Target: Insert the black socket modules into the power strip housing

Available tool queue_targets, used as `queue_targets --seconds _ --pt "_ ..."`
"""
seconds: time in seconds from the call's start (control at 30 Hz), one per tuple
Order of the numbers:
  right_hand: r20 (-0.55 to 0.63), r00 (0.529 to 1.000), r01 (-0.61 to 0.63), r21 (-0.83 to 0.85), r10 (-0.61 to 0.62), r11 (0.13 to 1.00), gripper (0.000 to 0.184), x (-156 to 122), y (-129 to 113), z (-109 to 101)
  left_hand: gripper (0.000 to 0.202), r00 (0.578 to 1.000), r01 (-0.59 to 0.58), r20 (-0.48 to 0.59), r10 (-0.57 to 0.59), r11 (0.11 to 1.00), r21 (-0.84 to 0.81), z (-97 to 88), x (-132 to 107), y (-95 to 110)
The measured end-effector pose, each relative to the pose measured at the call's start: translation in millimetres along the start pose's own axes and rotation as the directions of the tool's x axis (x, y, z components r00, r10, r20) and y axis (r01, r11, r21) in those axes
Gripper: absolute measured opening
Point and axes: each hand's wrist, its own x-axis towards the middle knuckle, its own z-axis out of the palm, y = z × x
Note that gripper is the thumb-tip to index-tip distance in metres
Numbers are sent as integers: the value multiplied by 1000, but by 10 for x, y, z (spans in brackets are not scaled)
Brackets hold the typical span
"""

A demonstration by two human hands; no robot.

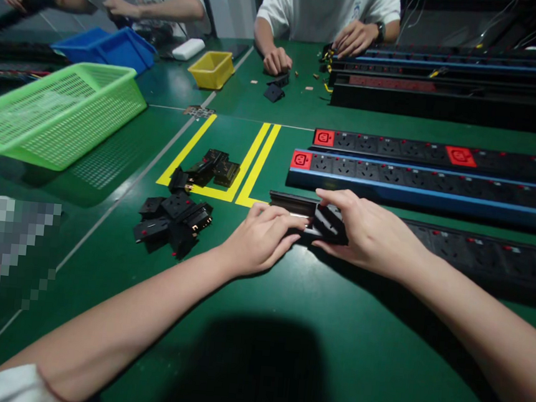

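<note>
A long black power strip housing [470,253] lies across the green table in front of me, its left end open. My left hand [262,238] grips that left end, fingers curled over its top edge. My right hand [368,232] holds a black socket module [329,222] at the channel right beside the left hand. A loose pile of black socket modules [175,221] lies to the left of my left hand, with a few more [214,168] on the yellow floor-tape marking.
Two finished strips with red end sockets [420,177] lie behind the housing; more strips are stacked at the back right [447,85]. A green mesh basket [55,113], blue bins [107,46] and a yellow bin [212,69] stand left. Two other people work across the table.
</note>
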Motion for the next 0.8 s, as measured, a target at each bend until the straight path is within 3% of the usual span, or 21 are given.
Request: queue_targets --seconds 0.23,0.47,0.67,0.73,0.8 --pt "-19 1000 10 -8 -11 1000 71 -7 10 14 29 998 -54 18 53 997 46 10 0 11" --pt "5 1000 1 -3 -1 1000 64 -11 5 -1 20 996 32 -77 -35 998 -45 2 3 -7" --pt "58 998 0 -33 1 999 57 -14 -6 -19 24 937 241 -199 -287 944 -226 -64 32 16" --pt "59 998 1 -44 1 999 54 -19 -7 -28 28 910 322 -198 -365 922 -217 -206 104 29" --pt "62 998 -16 -42 18 999 52 -23 -5 -36 31 895 398 -178 -409 912 -97 -423 190 -19"
